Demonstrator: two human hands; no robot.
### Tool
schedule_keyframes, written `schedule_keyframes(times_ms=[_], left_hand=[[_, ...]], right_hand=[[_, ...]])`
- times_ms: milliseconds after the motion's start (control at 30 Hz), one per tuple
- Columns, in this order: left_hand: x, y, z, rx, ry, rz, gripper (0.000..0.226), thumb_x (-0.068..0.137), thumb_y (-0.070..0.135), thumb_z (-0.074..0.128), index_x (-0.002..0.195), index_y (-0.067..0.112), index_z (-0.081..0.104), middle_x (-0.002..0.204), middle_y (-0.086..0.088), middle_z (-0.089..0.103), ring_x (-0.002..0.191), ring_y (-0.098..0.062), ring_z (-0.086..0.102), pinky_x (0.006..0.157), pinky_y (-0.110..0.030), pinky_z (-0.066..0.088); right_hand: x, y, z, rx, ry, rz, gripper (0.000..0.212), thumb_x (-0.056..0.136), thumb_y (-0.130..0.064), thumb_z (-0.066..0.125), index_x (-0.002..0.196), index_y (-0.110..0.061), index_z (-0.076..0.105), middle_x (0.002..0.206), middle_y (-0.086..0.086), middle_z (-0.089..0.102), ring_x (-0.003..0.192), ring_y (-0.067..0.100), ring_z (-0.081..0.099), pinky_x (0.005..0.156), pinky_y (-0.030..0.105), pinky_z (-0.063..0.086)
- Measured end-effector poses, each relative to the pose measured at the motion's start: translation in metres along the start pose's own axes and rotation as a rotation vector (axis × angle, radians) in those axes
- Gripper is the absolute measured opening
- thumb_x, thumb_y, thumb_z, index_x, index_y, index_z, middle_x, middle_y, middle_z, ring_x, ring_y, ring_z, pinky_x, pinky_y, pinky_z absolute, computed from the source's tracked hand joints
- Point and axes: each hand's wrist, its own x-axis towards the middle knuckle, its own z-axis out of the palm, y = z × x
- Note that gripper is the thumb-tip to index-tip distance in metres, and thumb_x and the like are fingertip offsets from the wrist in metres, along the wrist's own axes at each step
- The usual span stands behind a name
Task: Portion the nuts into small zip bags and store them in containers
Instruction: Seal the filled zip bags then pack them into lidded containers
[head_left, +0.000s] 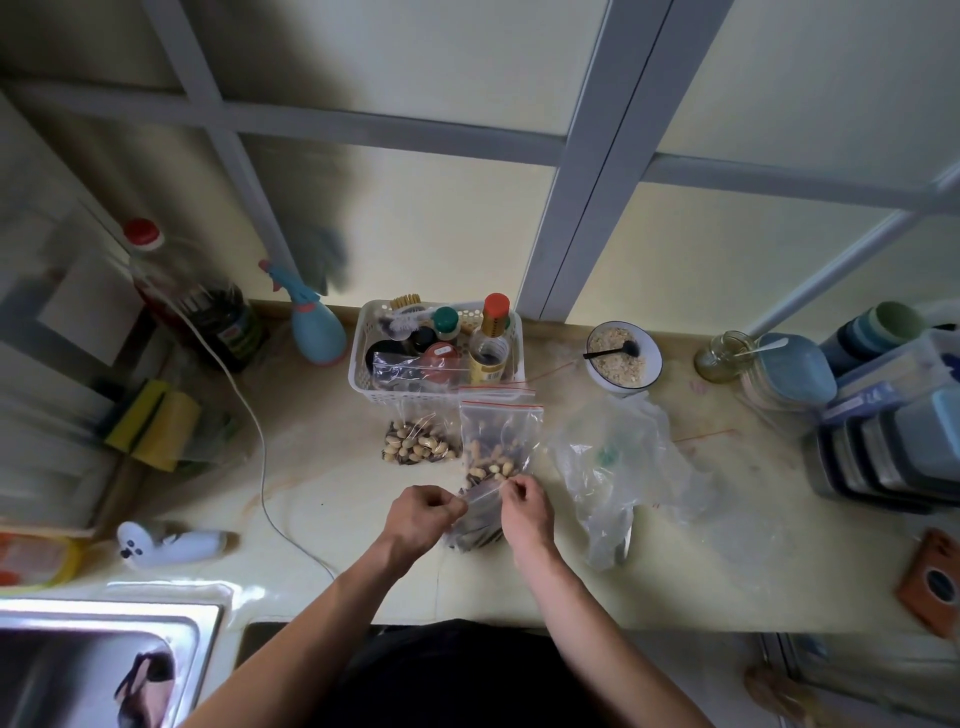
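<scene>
I judge I'm sealing: left hand (422, 512) and right hand (525, 506) pinch the zip bag (475, 519) mouth, near the basket (363, 364); next, press along it.

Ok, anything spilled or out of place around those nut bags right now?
No spill stands out. Both filled zip bags hold their nuts; left hand and right hand pinch a third bag's top. A crumpled clear plastic bag sprawls alongside.

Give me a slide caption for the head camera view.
Both hands, left and right, pinch a small zip bag of nuts on the counter, near two filled bags.
</scene>
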Motion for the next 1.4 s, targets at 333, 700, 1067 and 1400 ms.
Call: schedule_keyframes(times_ms=[333,700,1067,1400], left_hand=[[-0.004,-0.021,-0.014,-0.058,0.009,-0.024,0.020,0.085,0.030,0.072,0.070,0.016,0.071,0.070,-0.003,0.071,0.065,-0.012,0.067,0.060,-0.026,0.047],[-0.014,-0.036,-0.026,-0.086,0.078,0.086,0.021,0.088,0.035,0.075,0.078,0.017,0.073,0.074,-0.005,0.073,0.068,-0.014,0.067,0.056,-0.021,0.047],[-0.020,-0.042,-0.017,-0.264,-0.241,0.162,0.017,0.097,0.025,0.066,0.093,0.011,0.076,0.100,0.000,0.075,0.101,-0.010,0.068,0.090,-0.020,0.045],[0.006,-0.012,-0.007,-0.232,-0.115,0.147,0.035,0.102,0.025,0.055,0.074,0.010,0.072,0.068,0.001,0.068,0.066,-0.012,0.063,0.066,-0.021,0.047]], right_hand=[[-0.005,0.009,-0.003,0.036,0.077,0.061,0.011,0.099,-0.014,0.050,0.095,-0.011,0.060,0.079,-0.001,0.060,0.076,0.022,0.055,0.070,0.028,0.041],[-0.018,0.010,0.009,0.075,0.087,0.039,0.010,0.100,-0.015,0.052,0.097,-0.011,0.061,0.083,0.001,0.061,0.080,0.025,0.059,0.071,0.029,0.045],[-0.023,0.015,0.007,0.258,0.062,0.075,0.009,0.104,-0.021,0.054,0.098,-0.018,0.059,0.076,-0.001,0.060,0.060,0.015,0.059,0.059,0.027,0.048],[-0.013,0.003,-0.001,-0.124,0.231,-0.144,0.014,0.104,-0.021,0.037,0.095,-0.026,0.046,0.070,0.000,0.067,0.060,0.019,0.067,0.058,0.038,0.056]])
